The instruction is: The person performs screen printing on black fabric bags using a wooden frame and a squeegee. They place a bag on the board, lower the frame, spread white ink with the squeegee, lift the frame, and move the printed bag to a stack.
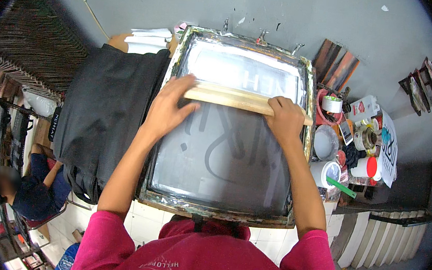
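Note:
A long pale wooden squeegee (235, 98) lies crosswise over a framed printing screen (224, 156). My left hand (170, 102) grips its left end, fingers on the far side and thumb on the near side. Nearer the other end, my right hand (286, 120) is closed over the squeegee, its fingers curled on top. White ink (212, 64) covers the mesh beyond the squeegee. On the near side the mesh looks dark grey, with large curved lettering showing through. The squeegee's lower edge is hidden.
Black fabric bags (106, 109) are stacked left of the screen. At right stand a white tub (321, 172) with a green spatula (341, 187), a tape roll (332, 104) and several containers. Metal clamps (262, 34) line the far edge. A seated person (39, 191) is at lower left.

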The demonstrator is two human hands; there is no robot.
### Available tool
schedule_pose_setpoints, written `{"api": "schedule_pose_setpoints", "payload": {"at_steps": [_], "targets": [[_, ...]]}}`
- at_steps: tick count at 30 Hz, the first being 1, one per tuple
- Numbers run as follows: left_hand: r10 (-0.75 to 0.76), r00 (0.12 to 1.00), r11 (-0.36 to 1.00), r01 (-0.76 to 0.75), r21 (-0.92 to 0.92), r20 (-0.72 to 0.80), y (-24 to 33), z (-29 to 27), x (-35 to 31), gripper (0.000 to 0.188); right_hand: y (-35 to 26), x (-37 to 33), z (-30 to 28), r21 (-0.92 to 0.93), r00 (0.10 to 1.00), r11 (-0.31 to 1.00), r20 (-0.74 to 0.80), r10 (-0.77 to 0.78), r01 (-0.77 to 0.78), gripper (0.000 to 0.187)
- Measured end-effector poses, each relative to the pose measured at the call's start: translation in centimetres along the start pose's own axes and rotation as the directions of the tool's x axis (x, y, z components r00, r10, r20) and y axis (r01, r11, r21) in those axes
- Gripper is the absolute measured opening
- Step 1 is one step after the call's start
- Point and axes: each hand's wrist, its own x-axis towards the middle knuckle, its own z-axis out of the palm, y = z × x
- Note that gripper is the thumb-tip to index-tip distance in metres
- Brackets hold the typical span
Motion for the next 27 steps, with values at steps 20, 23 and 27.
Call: {"api": "schedule_pose_setpoints", "payload": {"at_steps": [20,23,27], "targets": [[-0.422,0.882,0.906,0.399,0.145,0.211,3.7,-6.5,-23.0,0.14,8.0,18.4,3.7,-0.018,0.898,0.992,0.422,0.122,-0.126,0.073],[-0.353,0.928,0.935,0.348,0.065,0.117,2.4,-5.5,-24.9,0.142,8.3,19.3,4.5,-0.002,0.89,0.99,0.44,0.125,-0.138,0.08],[-0.292,0.956,0.956,0.293,-0.014,0.022,0.9,-4.2,-26.8,0.149,9.0,18.7,4.6,0.033,0.887,0.984,0.439,0.142,-0.174,0.08]]}}
